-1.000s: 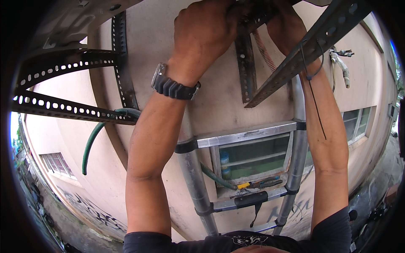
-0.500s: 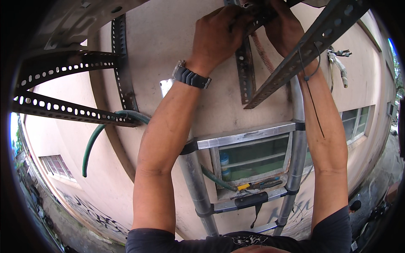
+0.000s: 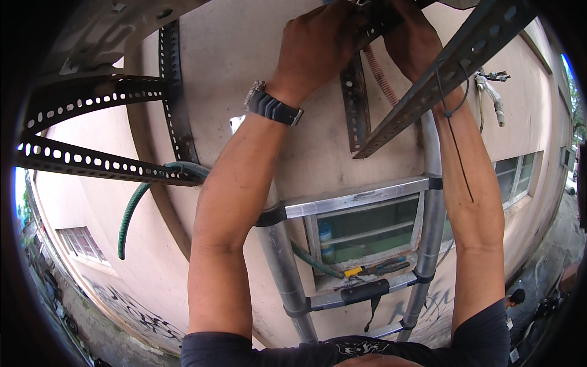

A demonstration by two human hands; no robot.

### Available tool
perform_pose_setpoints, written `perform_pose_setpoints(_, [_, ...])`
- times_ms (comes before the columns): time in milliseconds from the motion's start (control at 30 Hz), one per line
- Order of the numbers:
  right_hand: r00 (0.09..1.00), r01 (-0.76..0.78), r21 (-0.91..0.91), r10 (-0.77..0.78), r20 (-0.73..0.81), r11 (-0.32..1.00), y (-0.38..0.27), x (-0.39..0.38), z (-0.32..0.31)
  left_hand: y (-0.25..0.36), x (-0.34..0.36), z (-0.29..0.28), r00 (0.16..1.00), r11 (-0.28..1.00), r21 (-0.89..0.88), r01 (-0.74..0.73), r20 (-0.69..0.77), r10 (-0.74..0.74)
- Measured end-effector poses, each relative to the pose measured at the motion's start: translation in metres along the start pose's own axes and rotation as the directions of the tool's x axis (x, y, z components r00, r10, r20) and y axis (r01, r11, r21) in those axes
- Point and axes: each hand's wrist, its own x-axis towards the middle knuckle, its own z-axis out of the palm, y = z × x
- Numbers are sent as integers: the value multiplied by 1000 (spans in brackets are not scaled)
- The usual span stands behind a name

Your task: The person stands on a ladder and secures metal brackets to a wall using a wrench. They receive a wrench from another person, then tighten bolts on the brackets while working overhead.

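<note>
Both my arms reach up to the top edge of the view, around a dark slotted angle-steel frame. My left hand (image 3: 317, 52) is closed with its fingers curled against the perforated steel upright (image 3: 354, 104); what they grip is in shadow. A black watch (image 3: 274, 109) is on that wrist. On the far side of a short bar, my right hand (image 3: 417, 46) is raised, its fingertips hidden. A coiled copper-coloured tube (image 3: 380, 76) runs down between the hands. A black cable tie (image 3: 449, 113) loops around the slanting steel bar (image 3: 440, 85), its tail hanging before my right forearm.
An aluminium ladder (image 3: 361, 197) stands below me against the wall. Pliers (image 3: 391, 266) and a yellow-handled tool (image 3: 353, 271) lie on the window ledge. At left, a green hose (image 3: 127, 220) hangs by a perforated steel bracket (image 3: 104, 160). Cut cables (image 3: 491, 92) stick out at right.
My left forearm and wrist have shifted slightly left, and the hand has tilted a little. The right hand stays almost in place. More of a person below at right shows.
</note>
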Motion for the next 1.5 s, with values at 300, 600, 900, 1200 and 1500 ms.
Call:
perform_pose_setpoints(300, [999,43,-7,-43,24,999,-12,0,1,60,68,-56,866,710,506,-491,376,331])
perform_pose_setpoints(600, [1000,-5,63,5,-5,998,-2,-1,-5,37,-1,-41,993,954,296,51,84,-80])
perform_pose_setpoints(900, [999,8,-7,-9,-44,1000,-16,-1,-11,25,2,9,995,998,25,57,-89,-55])
perform_pose_setpoints(1200, [996,37,4,-37,-87,999,-8,-1,1,16,8,1,998,995,-74,60,36,-57])
perform_pose_setpoints(1500, [991,-83,42,86,-100,996,-15,-1,6,27,52,-50,899,929,236,-284,403,172])
